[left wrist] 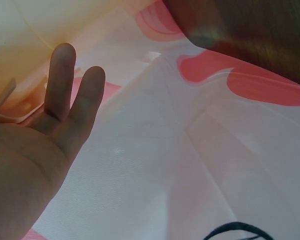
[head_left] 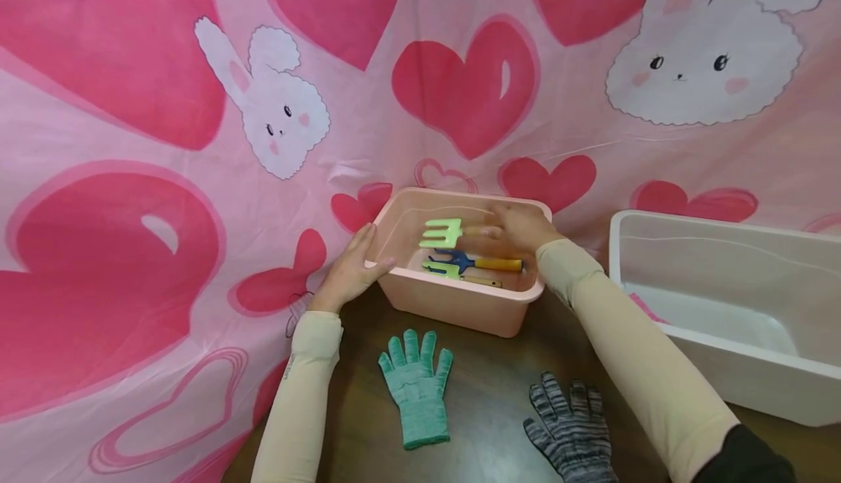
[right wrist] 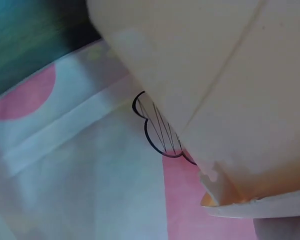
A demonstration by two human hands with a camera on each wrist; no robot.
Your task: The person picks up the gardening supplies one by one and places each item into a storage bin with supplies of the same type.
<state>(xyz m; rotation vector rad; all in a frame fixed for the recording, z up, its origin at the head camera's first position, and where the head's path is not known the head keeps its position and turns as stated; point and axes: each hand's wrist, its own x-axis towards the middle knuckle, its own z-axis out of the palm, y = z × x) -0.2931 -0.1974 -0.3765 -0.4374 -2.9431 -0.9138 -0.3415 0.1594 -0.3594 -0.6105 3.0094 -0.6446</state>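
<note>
A pink plastic tub [head_left: 453, 308] stands at the back of the table. My left hand [head_left: 348, 268] rests on its left rim; in the left wrist view two fingers [left wrist: 62, 75] stretch out straight beside the tub wall. Inside the tub, my right hand [head_left: 522, 228] holds the wooden handle of a light-green hand fork [head_left: 447, 233], whose tines point left. Below that fork lie a blue hand cultivator [head_left: 496, 264] with a yellow handle and a second light-green hand fork [head_left: 443, 269]. The right wrist view shows mostly the tub's outer wall [right wrist: 230, 100], hiding most of that hand.
A green knitted glove [head_left: 417, 395] lies flat in front of the tub. To its right is a grey-black striped glove [head_left: 574, 428]. A larger white tub [head_left: 736, 373] stands at the right with something pink [head_left: 647, 308] inside. A heart-and-rabbit cloth [head_left: 460, 89] hangs behind.
</note>
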